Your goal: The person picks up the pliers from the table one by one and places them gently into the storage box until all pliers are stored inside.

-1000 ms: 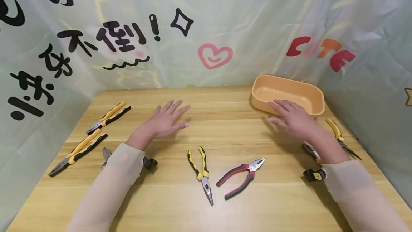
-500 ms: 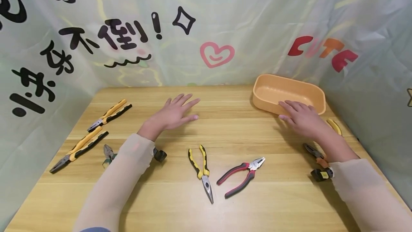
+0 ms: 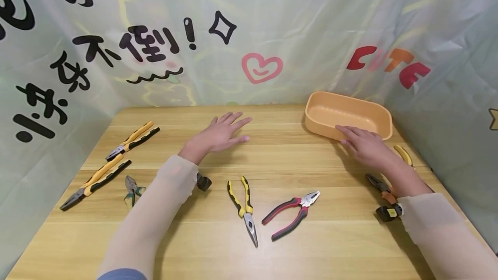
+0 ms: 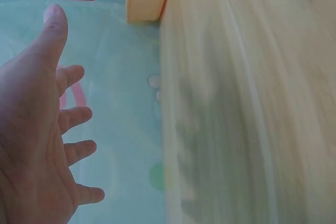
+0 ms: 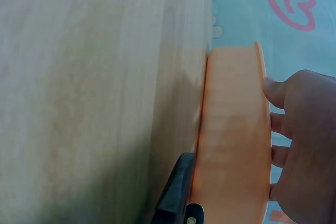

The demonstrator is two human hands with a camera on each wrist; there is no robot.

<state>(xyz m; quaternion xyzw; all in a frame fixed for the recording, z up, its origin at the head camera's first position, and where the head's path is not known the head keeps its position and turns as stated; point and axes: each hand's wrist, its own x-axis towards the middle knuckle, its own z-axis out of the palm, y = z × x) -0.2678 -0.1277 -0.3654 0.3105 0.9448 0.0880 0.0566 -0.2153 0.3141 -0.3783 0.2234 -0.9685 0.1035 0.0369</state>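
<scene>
So, L hand (image 3: 219, 136) splayed, R hand (image 3: 365, 147) @tub (image 3: 320, 129).

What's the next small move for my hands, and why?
Perhaps bring the left hand toward the tray's left end: it hangs open above the table, apart from the tray, while the right hand is at the tray's near rim.

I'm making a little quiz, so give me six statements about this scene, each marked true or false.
The left hand holds nothing. True.
That hand is a tight fist. False: its fingers are spread.
The right hand is at the near side of the orange tray. True.
The tray stands at the far left. False: it is at the back right.
The red-and-black pliers lie with handles apart. True.
Those pliers are inside the tray. False: they lie on the table.
</scene>
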